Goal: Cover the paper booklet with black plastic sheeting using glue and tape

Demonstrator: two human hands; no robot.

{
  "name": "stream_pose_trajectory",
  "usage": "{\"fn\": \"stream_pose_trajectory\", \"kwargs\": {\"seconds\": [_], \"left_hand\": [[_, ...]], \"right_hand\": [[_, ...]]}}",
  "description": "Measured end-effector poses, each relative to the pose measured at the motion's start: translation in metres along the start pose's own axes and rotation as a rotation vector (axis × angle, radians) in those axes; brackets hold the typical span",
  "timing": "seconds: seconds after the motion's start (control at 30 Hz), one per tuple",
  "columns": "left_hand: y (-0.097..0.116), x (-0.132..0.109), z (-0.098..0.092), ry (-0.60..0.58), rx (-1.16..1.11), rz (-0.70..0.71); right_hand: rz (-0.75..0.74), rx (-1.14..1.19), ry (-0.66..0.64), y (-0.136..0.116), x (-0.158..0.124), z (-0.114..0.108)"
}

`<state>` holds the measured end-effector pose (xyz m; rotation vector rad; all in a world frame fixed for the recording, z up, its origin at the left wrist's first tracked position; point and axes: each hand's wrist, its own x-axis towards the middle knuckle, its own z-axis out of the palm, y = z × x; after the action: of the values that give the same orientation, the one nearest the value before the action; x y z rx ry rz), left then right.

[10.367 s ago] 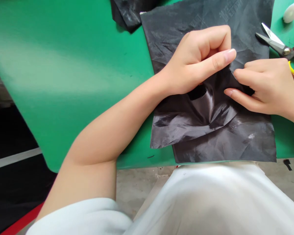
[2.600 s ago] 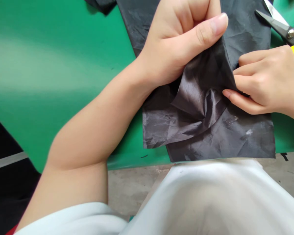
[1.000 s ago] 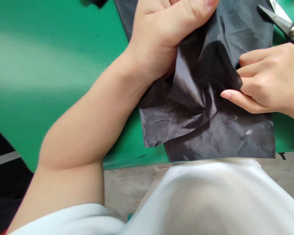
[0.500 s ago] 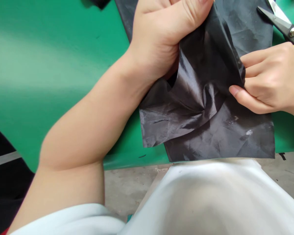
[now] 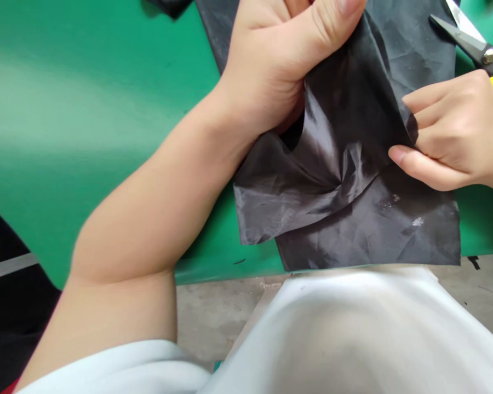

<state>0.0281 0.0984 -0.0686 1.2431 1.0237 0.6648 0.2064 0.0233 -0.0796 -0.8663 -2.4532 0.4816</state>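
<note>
A thin, shiny piece of black fabric (image 5: 345, 120) is lifted and creased between my two hands. My left hand (image 5: 283, 49) is closed on its upper edge, thumb on top; part of this hand is cut off by the top of the picture. At the right side of the fabric, my right hand (image 5: 456, 131) pinches the edge between thumb and curled fingers. The lower left corner of the piece hangs loose. Beneath it lies another flat black fabric sheet (image 5: 411, 230), wrinkled and marked with small pale spots.
The green tabletop (image 5: 86, 126) spreads to the left and under the fabric. Open scissors (image 5: 476, 46) with yellow and red on the handles lie at the upper right, close to my right hand. A dark item (image 5: 168, 5) sits at the top edge. Grey floor (image 5: 217, 306) shows below the table.
My right hand has shifted slightly to the right with the fabric edge, and the raised fabric is a little more spread. My left hand has moved slightly right and keeps its grip.
</note>
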Motion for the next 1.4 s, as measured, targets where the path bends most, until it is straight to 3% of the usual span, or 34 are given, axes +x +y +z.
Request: {"fn": "stream_pose_trajectory", "kwargs": {"seconds": [0.2, 0.33, 0.53, 0.67, 0.83, 1.07, 1.27, 1.4], "left_hand": [[-0.015, 0.009, -0.007, -0.23, 0.364, 0.234], [-0.023, 0.012, -0.013, -0.2, 0.382, 0.514], [-0.008, -0.001, -0.015, -0.259, 0.734, 0.483], [-0.012, 0.001, -0.016, -0.238, 0.768, 0.521], [-0.027, 0.009, -0.025, -0.365, 0.521, 0.713], [-0.018, 0.005, -0.029, -0.672, 0.389, 0.753], [-0.015, 0.002, -0.025, -0.67, 0.418, 0.599], [-0.006, 0.006, -0.018, -0.719, 0.344, 0.481]], "right_hand": [[0.302, 0.176, 0.07, -0.005, -0.002, -0.002], [0.423, 0.309, 0.175, -0.011, -0.001, -0.004], [0.508, 0.273, 0.188, -0.015, 0.001, -0.004], [0.585, 0.383, 0.214, -0.011, -0.002, -0.005], [0.679, 0.519, 0.141, -0.007, -0.008, -0.009], [0.531, 0.647, 0.016, -0.004, 0.001, -0.014], [0.489, 0.468, -0.02, -0.011, 0.006, -0.015], [0.489, 0.479, 0.012, -0.006, 0.0, -0.011]]}}
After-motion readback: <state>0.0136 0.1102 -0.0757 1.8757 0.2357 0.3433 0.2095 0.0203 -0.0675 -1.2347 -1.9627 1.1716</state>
